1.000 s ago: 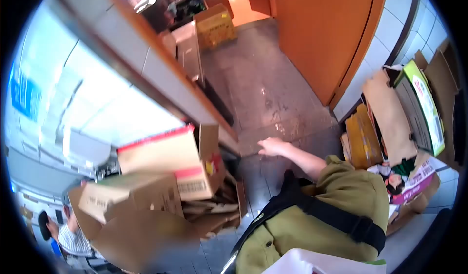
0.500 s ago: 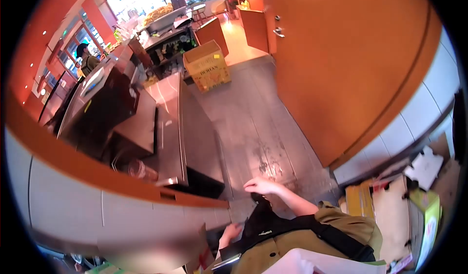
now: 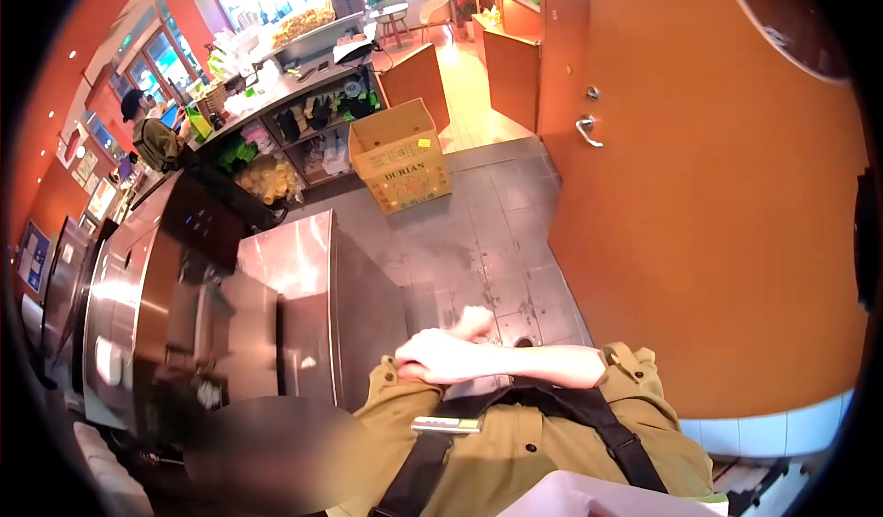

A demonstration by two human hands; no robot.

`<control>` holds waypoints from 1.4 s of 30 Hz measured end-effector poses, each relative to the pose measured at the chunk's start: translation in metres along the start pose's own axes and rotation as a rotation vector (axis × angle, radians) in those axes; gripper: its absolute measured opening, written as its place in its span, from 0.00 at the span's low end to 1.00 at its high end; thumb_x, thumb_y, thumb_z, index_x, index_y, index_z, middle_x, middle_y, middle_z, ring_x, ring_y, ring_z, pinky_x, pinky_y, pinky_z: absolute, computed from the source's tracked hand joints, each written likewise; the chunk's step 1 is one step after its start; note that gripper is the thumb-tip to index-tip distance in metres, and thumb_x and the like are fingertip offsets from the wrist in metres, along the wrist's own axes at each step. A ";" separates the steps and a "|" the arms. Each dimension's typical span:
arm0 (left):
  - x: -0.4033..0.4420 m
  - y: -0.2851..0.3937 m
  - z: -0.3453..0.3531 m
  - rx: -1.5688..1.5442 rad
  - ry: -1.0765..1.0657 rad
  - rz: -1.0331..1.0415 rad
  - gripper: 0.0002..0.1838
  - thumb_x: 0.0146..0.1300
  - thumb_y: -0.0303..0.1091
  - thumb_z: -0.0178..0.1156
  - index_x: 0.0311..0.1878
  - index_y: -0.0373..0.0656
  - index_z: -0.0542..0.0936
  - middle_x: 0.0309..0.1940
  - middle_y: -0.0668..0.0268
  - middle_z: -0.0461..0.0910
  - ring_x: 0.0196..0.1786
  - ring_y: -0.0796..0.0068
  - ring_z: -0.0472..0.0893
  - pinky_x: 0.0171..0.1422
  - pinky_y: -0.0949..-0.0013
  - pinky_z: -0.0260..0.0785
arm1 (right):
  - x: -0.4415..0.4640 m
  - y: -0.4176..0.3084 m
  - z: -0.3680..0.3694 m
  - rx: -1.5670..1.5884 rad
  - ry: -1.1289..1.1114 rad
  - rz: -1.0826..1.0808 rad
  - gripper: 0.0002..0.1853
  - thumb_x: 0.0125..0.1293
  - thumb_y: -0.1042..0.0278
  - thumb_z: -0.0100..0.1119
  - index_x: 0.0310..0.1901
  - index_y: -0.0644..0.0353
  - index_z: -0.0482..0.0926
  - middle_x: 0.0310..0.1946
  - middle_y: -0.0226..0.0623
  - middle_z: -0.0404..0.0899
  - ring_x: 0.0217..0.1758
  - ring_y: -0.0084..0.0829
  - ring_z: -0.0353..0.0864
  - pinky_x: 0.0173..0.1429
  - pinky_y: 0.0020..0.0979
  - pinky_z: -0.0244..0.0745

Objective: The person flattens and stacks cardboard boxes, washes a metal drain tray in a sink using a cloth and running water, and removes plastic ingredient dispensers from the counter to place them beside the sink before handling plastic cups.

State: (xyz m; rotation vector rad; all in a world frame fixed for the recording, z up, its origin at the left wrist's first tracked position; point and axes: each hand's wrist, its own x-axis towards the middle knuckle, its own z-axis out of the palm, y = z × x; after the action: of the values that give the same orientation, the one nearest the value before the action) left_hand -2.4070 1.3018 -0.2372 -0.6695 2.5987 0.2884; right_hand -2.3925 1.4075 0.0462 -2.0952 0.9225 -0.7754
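My right hand point(image 3: 430, 354) reaches across my body with its fingers closed on the rolled cuff of the left sleeve point(image 3: 391, 388). Just beyond it my left hand point(image 3: 475, 322) points forward, looking like a loose fist with nothing visible in it. The right forearm partly covers the left one. A black strap point(image 3: 589, 411) crosses the olive shirt point(image 3: 515, 453), and a small name tag point(image 3: 447, 425) lies on the chest.
Ahead on the grey floor point(image 3: 506, 195) stands an open durian carton point(image 3: 405, 172). An orange door point(image 3: 699, 223) is at the right. Steel equipment point(image 3: 303, 269) lines the left. A person point(image 3: 158, 142) stands at the counter farther back.
The view has moved past the doorway, and the cardboard boxes beside it have left view. My right hand has come across to the left sleeve; both forearms now cross.
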 end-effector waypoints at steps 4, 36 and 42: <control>0.070 -0.151 -0.093 -0.433 0.002 -0.407 0.19 0.50 0.42 0.50 0.45 0.50 0.75 0.46 0.58 0.73 0.51 0.60 0.71 0.53 0.63 0.63 | 0.028 0.052 -0.081 0.354 0.226 0.150 0.11 0.58 0.65 0.48 0.31 0.66 0.72 0.24 0.42 0.73 0.29 0.32 0.72 0.37 0.34 0.65; -0.147 -0.905 -0.156 -1.703 1.688 -1.411 0.14 0.57 0.34 0.52 0.44 0.39 0.71 0.18 0.72 0.69 0.17 0.84 0.68 0.17 0.82 0.55 | 0.759 0.336 -0.160 0.148 -0.263 -0.668 0.12 0.43 0.63 0.56 0.29 0.59 0.71 0.42 0.41 0.64 0.47 0.42 0.65 0.44 0.37 0.66; -0.294 -0.943 -0.066 -1.456 1.997 -1.797 0.11 0.56 0.28 0.50 0.42 0.35 0.70 0.19 0.67 0.70 0.19 0.79 0.69 0.20 0.78 0.64 | 0.879 0.319 -0.075 0.502 -1.034 -0.512 0.17 0.51 0.71 0.51 0.44 0.64 0.63 0.31 0.46 0.72 0.32 0.45 0.74 0.36 0.36 0.69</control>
State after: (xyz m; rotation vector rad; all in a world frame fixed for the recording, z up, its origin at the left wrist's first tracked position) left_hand -1.7273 0.5899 -0.1274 1.6640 0.0184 -0.3732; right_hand -2.0674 0.5271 0.0421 -1.8781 -0.3442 -0.0452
